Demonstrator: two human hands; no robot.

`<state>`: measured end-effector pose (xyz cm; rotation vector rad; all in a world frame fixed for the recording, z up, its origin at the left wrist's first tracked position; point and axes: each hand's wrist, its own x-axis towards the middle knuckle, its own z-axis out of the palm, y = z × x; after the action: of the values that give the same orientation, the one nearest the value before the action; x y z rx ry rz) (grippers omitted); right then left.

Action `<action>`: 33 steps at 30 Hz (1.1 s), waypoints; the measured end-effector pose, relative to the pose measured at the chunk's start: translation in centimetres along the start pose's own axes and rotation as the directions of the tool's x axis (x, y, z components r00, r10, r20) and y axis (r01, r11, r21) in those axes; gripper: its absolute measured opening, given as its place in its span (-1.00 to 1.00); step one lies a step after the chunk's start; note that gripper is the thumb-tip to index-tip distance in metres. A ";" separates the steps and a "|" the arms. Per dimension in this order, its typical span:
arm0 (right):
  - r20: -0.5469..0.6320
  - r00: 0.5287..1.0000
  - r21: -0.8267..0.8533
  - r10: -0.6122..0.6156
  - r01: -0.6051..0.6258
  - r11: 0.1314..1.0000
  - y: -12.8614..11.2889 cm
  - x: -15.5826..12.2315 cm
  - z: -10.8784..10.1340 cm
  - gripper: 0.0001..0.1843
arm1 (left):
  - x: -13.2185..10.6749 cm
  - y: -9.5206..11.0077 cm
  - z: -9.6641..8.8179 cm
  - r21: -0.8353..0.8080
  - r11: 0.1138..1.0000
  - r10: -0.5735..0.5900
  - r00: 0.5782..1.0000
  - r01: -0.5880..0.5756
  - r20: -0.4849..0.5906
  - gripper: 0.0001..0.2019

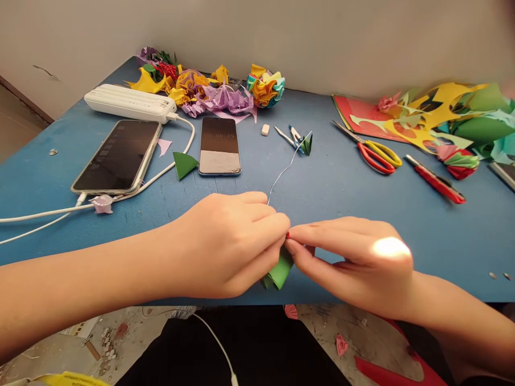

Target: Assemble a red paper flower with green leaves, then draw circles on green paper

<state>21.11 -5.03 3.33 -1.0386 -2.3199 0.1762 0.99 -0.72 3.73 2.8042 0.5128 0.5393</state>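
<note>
My left hand (231,244) and my right hand (354,252) meet at the near edge of the blue table (330,187). Both pinch a small folded green paper piece (277,274) that curls below the fingers. A tiny red bit shows where the fingertips touch. A thin silver wire (287,166) rises from behind my left fingers and runs back to a small green paper cone (308,145). The fingers of both hands are closed.
Two phones (118,156) (219,145), a white power bank (131,103) with cables and a green paper scrap (184,163) lie at left. Folded paper flowers (209,88) line the back. Scissors (376,153), a red cutter (436,181) and cut coloured sheets (426,120) are at right.
</note>
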 end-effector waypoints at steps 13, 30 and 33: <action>-0.027 0.937 -0.285 -0.349 0.327 0.901 0.9 -0.4 0.7 -0.90 | 0.1 -0.2 -0.1 -0.049 0.997 -0.054 0.993 0.059 0.104 -0.78; 0.014 0.910 -0.435 -0.414 0.378 0.817 1.4 0.1 0.9 -0.90 | 0.2 1.0 0.6 0.223 0.962 -0.160 0.987 0.158 -0.011 -0.82; 0.018 0.973 -0.232 -0.228 0.226 0.946 1.9 0.3 0.4 -0.89 | 0.2 0.3 0.6 0.498 0.862 0.134 0.990 -0.092 -0.048 -0.82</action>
<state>21.95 -3.48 2.44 -0.8658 -2.4727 -0.1953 1.46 -1.04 3.38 3.3326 0.5736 0.6215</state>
